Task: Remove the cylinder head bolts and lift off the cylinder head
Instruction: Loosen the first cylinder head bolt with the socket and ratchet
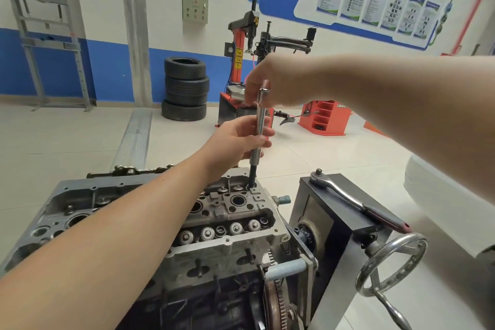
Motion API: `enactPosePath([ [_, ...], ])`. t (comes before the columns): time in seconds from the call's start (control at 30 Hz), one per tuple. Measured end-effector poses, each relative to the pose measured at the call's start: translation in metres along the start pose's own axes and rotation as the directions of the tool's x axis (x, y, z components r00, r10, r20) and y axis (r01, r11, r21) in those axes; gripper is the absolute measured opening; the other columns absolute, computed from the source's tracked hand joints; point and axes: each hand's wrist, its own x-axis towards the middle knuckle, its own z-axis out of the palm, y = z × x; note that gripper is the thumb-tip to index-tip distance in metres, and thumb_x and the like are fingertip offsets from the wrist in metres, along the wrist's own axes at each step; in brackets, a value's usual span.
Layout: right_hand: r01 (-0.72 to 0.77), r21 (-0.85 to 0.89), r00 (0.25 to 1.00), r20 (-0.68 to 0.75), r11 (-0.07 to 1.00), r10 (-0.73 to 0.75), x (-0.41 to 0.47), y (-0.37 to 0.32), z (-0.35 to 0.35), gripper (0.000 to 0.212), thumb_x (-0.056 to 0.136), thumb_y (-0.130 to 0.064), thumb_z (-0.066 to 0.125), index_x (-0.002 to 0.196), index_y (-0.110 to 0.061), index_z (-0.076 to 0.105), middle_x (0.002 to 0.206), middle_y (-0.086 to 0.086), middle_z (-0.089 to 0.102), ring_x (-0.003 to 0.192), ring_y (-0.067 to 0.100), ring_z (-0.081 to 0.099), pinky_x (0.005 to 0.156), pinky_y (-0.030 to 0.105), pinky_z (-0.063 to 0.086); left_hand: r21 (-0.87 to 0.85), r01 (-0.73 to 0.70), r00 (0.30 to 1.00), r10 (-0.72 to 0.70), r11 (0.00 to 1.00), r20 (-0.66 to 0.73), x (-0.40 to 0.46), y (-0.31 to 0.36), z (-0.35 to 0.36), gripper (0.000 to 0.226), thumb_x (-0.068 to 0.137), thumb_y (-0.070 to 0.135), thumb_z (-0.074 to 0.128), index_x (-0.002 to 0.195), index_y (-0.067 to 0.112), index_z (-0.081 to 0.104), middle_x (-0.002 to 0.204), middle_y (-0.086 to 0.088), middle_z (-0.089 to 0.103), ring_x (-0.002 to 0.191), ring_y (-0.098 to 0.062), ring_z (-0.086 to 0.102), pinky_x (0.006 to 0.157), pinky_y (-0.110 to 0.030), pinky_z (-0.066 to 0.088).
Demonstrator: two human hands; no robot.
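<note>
At the left, one cylinder head sits on top of the engine block, which is mounted on a stand, and four tyres are stacked on the floor by the far wall. Above the head's far edge, the left hand curls its fingers round the middle of one upright extension bar, whose dark lower end goes into a bolt hole, while the right hand pinches the bar's top. To the right, one ratchet wrench lies on the stand's housing, above one handwheel.
</note>
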Motion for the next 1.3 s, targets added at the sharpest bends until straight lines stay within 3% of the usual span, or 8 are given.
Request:
enactPosePath([
  [0.1, -0.034, 0.215, 0.999, -0.020, 0.976, 0.039, 0.000, -0.002, 0.001, 0.013, 0.090, -0.041, 0.078, 0.100, -0.032, 0.078, 0.092, -0.016, 0.074, 0.077, 0.002, 0.071, 0.061, 0.022, 0.054, 0.058, -0.027, 0.999, 0.028, 0.998, -0.028, 0.000, 0.001, 0.000, 0.031, 0.097, 0.004, 0.070, 0.123, 0.020, 0.070, 0.107, -0.001, 0.080, 0.097, -0.021, 0.077, 0.091, -0.046, 0.062],
  [0.27, -0.041, -0.253, 0.997, -0.067, 0.967, 0.024, 0.011, -0.004, 0.011, 0.045, 0.100, -0.048, 0.061, 0.067, -0.018, 0.060, 0.070, 0.001, 0.061, 0.066, 0.024, 0.057, 0.052, 0.028, 0.035, 0.094, -0.040, 0.998, 0.044, 0.995, -0.049, 0.002, 0.002, 0.000, 0.033, 0.086, 0.011, 0.085, 0.115, 0.022, 0.073, 0.103, 0.002, 0.080, 0.093, -0.015, 0.077, 0.074, -0.020, 0.059],
  [0.43, 0.043, 0.231, 0.992, 0.108, 0.972, -0.069, 0.002, 0.001, -0.001, 0.025, 0.087, -0.027, 0.081, 0.104, -0.043, 0.073, 0.103, -0.020, 0.074, 0.086, -0.002, 0.070, 0.069, 0.020, 0.051, 0.011, 0.006, 0.999, -0.006, 1.000, 0.040, 0.000, 0.003, 0.000, 0.034, 0.099, 0.000, 0.064, 0.129, 0.017, 0.068, 0.114, 0.000, 0.078, 0.102, -0.022, 0.076, 0.090, -0.040, 0.063],
  [0.57, -0.075, -0.177, 0.997, -0.002, 0.981, 0.076, 0.011, 0.000, 0.009, 0.056, 0.095, -0.070, 0.057, 0.084, -0.017, 0.072, 0.071, 0.001, 0.072, 0.065, 0.022, 0.071, 0.053, 0.029, 0.047, 0.133, -0.033, 0.998, 0.041, 0.991, -0.054, 0.002, 0.003, 0.002, 0.029, 0.086, 0.012, 0.085, 0.110, 0.022, 0.073, 0.096, 0.003, 0.080, 0.085, -0.016, 0.078, 0.071, -0.028, 0.064],
  [0.83, 0.035, 0.065, 0.999, 0.037, 0.997, -0.037, 0.009, 0.001, 0.008, 0.024, 0.090, -0.019, 0.076, 0.087, -0.042, 0.076, 0.078, -0.025, 0.070, 0.062, -0.002, 0.064, 0.048, 0.017, 0.045, 0.067, -0.007, 1.000, 0.007, 0.998, 0.010, 0.002, 0.001, -0.002, 0.034, 0.097, 0.007, 0.069, 0.125, 0.025, 0.069, 0.112, 0.008, 0.078, 0.100, -0.014, 0.076, 0.084, -0.038, 0.064],
  [1.0, -0.114, -0.001, 0.993, 0.032, 0.993, 0.114, 0.010, 0.000, 0.009, 0.054, 0.092, -0.069, 0.062, 0.088, -0.017, 0.074, 0.075, -0.001, 0.076, 0.062, 0.018, 0.072, 0.047, 0.028, 0.053, 0.176, -0.036, 0.995, 0.051, 0.984, -0.084, 0.003, 0.002, 0.000, 0.032, 0.079, 0.018, 0.091, 0.106, 0.026, 0.074, 0.094, 0.005, 0.079, 0.083, -0.015, 0.077, 0.067, -0.020, 0.060],
  [1.1, -0.096, -0.194, 0.995, -0.036, 0.976, 0.091, 0.013, -0.001, 0.014, 0.053, 0.100, -0.057, 0.058, 0.074, -0.012, 0.068, 0.059, 0.000, 0.064, 0.053, 0.020, 0.058, 0.052, 0.028, 0.040, 0.205, -0.016, 0.992, 0.041, 0.979, -0.118, 0.006, 0.000, -0.001, 0.032, 0.078, 0.024, 0.092, 0.103, 0.029, 0.073, 0.096, 0.004, 0.077, 0.087, -0.017, 0.075, 0.074, -0.027, 0.062],
  [1.3, 0.054, 0.203, 0.995, 0.068, 0.978, -0.069, 0.003, 0.005, 0.006, 0.020, 0.091, -0.027, 0.079, 0.100, -0.045, 0.076, 0.098, -0.025, 0.071, 0.075, -0.004, 0.069, 0.053, 0.013, 0.052, 0.124, -0.016, 0.999, 0.021, 0.992, -0.040, 0.003, 0.002, 0.001, 0.031, 0.093, 0.009, 0.077, 0.121, 0.019, 0.072, 0.101, 0.005, 0.080, 0.092, -0.014, 0.078, 0.078, -0.033, 0.065],
])
